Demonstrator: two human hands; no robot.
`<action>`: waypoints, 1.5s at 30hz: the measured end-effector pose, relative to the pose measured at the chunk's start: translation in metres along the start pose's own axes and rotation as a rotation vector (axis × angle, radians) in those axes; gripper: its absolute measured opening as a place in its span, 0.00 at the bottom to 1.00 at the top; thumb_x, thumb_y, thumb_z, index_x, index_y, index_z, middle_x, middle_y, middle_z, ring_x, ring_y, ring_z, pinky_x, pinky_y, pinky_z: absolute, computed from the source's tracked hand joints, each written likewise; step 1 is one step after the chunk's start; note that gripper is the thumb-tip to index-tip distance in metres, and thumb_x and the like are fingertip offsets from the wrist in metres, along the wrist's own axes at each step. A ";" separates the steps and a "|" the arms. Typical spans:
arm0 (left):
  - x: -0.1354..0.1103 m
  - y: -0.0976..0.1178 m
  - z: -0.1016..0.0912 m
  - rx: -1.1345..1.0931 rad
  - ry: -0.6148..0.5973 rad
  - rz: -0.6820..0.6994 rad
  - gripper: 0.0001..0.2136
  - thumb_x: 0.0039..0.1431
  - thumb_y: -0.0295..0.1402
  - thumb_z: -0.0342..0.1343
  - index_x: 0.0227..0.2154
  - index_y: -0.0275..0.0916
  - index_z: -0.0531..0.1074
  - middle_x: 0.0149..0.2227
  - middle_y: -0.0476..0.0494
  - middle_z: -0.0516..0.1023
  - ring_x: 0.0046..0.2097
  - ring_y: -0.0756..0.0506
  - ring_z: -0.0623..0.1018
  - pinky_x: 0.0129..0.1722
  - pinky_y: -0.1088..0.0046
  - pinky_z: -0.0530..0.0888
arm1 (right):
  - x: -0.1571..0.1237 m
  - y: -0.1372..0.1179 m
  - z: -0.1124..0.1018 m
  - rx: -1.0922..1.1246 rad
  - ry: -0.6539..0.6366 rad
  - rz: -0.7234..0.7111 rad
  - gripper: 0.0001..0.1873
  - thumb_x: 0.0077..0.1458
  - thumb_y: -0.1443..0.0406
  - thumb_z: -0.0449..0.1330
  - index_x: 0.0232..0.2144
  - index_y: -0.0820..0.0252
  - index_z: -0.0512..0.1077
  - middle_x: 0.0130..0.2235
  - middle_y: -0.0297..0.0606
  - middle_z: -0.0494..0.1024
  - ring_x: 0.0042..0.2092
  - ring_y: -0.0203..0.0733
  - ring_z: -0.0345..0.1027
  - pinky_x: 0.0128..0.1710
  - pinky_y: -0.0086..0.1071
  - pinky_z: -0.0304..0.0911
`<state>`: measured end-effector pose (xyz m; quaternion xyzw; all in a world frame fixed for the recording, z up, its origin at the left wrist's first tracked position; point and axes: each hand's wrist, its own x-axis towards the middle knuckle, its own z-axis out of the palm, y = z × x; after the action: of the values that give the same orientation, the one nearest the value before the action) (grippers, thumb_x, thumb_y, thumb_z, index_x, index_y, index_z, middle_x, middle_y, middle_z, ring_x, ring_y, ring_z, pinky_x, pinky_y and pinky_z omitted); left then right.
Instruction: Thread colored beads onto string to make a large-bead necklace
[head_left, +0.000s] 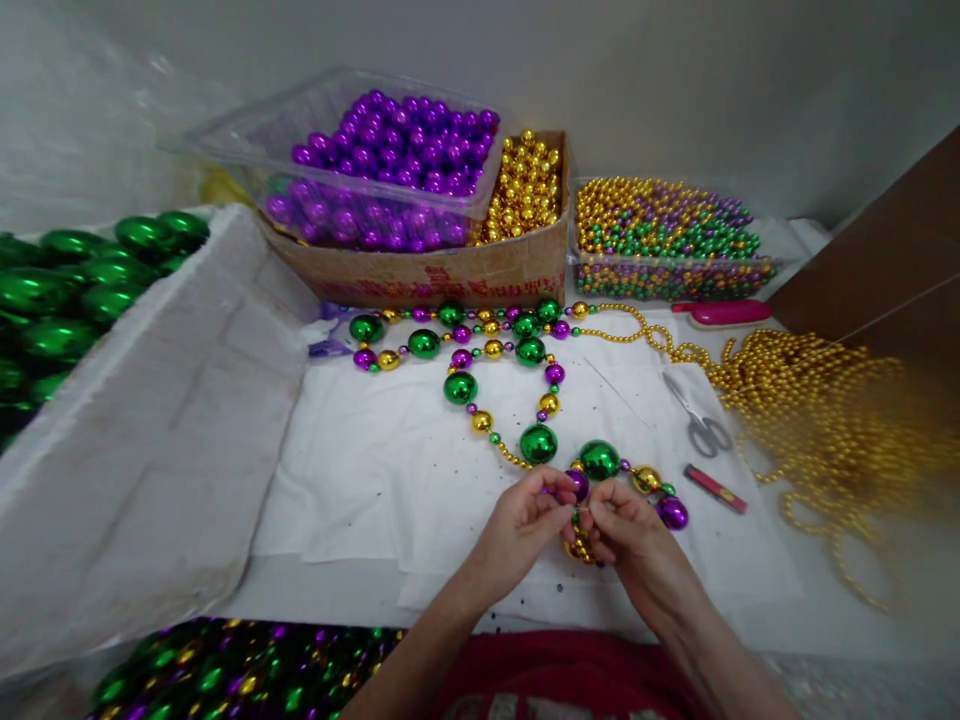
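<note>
Close to the front edge of the white cloth, my left hand (523,522) and my right hand (628,524) meet at a bead necklace (538,443) of green, purple and gold balls. The fingers of my left hand are closed on the strand beside a purple ball (577,484). Thumb and fingertips of my right hand pinch the strand's thin cord, though the exact spot is partly hidden. Small gold beads (579,548) hang below the fingers. A large green ball (599,459) lies just beyond them, and more of the strand stretches right to a purple ball (673,512).
Scissors (697,418), a red-and-black box cutter-like piece (715,489) and a thin needle (616,390) lie to the right. Gold bead strings (810,400) are heaped beyond. Behind stand a clear bin (247,130), a cardboard box (420,277) and a bead tray (667,262); a white-lined box (217,400) flanks the left.
</note>
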<state>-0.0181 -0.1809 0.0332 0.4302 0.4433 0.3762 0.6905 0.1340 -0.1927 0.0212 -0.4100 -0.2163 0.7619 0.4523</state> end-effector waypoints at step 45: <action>0.008 0.004 0.004 0.030 0.059 -0.110 0.13 0.49 0.28 0.56 0.39 0.37 0.64 0.33 0.52 0.67 0.23 0.54 0.72 0.24 0.76 0.70 | -0.011 0.025 0.002 -0.621 0.134 -0.423 0.10 0.60 0.61 0.52 0.28 0.58 0.67 0.26 0.31 0.67 0.26 0.34 0.59 0.25 0.28 0.54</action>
<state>-0.0124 -0.1736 0.0355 0.4042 0.4918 0.3436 0.6905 0.1227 -0.2146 0.0092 -0.5226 -0.4869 0.5214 0.4669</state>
